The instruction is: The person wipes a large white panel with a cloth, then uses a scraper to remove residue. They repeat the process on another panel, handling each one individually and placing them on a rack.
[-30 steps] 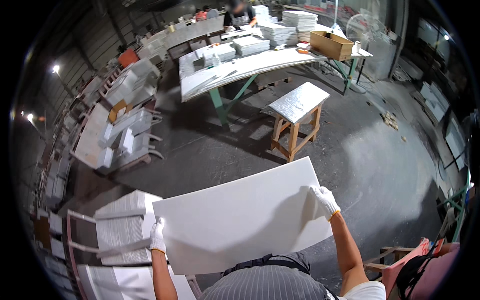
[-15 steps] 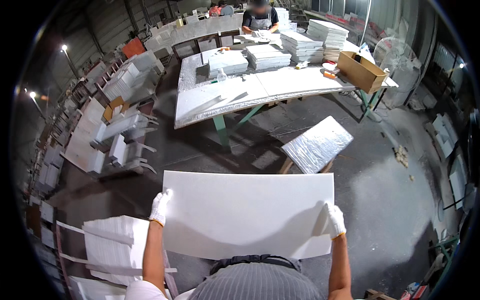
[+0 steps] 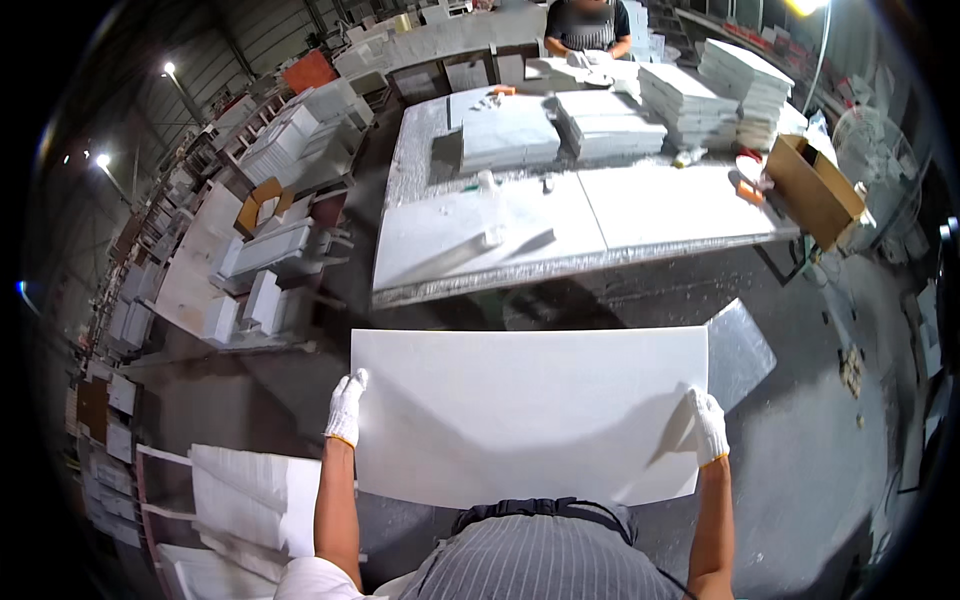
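Note:
A large white rectangular panel is held out in front of my waist, with its long sides running left to right. My left hand, in a white knitted glove with an orange cuff, grips the panel's left edge with the thumb on its face. At the opposite short edge, my right hand in a matching glove grips it the same way. The fingers behind the panel are hidden. Past the far edge stands a big worktable with a white top, and the panel is apart from it.
Stacks of white slabs stand on the worktable, beside a brown open box. Another person works at its far side. A foil-covered board shows beyond the panel's right corner. White sheets lean in a rack at my lower left.
The worktable appears closer and larger, and the foil-covered board is now partly hidden behind the panel. Both hands keep their hold on the panel's edges.

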`<act>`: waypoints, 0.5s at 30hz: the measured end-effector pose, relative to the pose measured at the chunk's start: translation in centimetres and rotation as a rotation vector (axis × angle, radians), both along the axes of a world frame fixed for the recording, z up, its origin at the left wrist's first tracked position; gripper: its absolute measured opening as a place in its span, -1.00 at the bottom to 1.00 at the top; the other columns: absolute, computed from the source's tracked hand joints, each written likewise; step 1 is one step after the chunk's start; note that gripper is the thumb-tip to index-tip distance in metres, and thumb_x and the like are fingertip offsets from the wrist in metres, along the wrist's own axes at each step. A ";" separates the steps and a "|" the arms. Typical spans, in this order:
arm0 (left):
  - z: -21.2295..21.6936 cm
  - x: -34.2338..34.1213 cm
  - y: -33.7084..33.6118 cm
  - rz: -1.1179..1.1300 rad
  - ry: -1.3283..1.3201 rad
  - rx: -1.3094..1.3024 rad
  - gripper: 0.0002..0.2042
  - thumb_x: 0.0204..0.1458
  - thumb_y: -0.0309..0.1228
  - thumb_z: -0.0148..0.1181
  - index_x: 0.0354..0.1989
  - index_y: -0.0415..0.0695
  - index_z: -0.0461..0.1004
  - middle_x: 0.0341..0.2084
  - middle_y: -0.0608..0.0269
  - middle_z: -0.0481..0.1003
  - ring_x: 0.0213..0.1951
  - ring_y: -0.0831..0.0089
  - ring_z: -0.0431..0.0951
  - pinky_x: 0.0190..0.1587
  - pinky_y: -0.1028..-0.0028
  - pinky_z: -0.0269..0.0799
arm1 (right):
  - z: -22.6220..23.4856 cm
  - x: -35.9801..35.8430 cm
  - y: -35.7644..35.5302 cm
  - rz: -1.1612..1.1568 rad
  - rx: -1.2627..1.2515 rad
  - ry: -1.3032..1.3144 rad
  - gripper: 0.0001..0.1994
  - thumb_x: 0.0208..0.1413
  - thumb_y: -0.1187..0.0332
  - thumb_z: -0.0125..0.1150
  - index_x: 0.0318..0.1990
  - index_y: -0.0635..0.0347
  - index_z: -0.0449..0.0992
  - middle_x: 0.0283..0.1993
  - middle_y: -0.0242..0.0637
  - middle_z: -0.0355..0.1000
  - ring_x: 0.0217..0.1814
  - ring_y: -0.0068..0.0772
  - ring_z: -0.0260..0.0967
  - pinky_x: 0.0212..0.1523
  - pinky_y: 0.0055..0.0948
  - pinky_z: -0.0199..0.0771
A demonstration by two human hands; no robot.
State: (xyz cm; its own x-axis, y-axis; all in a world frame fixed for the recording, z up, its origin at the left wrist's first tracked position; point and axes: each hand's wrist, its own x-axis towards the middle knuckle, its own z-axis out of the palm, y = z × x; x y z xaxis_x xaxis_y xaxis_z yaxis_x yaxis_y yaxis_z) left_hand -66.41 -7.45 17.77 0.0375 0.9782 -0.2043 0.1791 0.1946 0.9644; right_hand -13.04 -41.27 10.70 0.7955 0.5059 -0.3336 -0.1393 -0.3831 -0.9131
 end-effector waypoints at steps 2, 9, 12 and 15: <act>0.3 1.8 3.8 0.014 0.113 0.020 -0.73 0.15 -0.23 0.19 -0.18 -0.22 0.54 -0.33 0.44 0.47 -0.25 0.63 0.37 -0.10 0.54 0.28 | 0.8 1.4 3.6 0.007 0.059 -0.048 -0.63 0.21 0.05 0.20 -0.30 0.26 0.55 -0.44 -0.53 0.38 -0.37 -0.71 0.21 -0.37 -0.58 0.27; -0.5 6.7 13.4 0.011 -0.131 -0.089 -0.75 0.18 -0.24 0.17 -0.17 -0.19 0.49 -0.30 0.44 0.47 -0.22 0.65 0.39 -0.09 0.54 0.31 | 2.5 4.6 8.9 -0.042 0.021 -0.021 -0.59 0.23 0.01 0.16 -0.17 0.25 0.55 -0.35 -0.46 0.43 -0.29 -0.63 0.29 -0.25 -0.52 0.36; 0.4 8.6 15.2 -0.021 -0.089 -0.040 -0.77 0.18 -0.25 0.16 -0.22 -0.19 0.49 -0.36 0.47 0.42 -0.27 0.66 0.33 -0.13 0.55 0.27 | 3.9 4.9 10.4 -0.085 -0.008 0.004 -0.58 0.23 0.00 0.14 -0.18 0.27 0.55 -0.34 -0.47 0.44 -0.30 -0.64 0.30 -0.27 -0.52 0.35; 3.3 11.9 15.2 -0.054 -0.022 -0.029 -0.78 0.17 -0.26 0.15 -0.28 -0.18 0.48 -0.41 0.49 0.37 -0.30 0.66 0.29 -0.16 0.55 0.24 | 4.7 5.1 11.0 -0.081 0.012 -0.067 -0.58 0.25 0.03 0.12 -0.13 0.28 0.55 -0.31 -0.44 0.46 -0.28 -0.65 0.31 -0.26 -0.52 0.37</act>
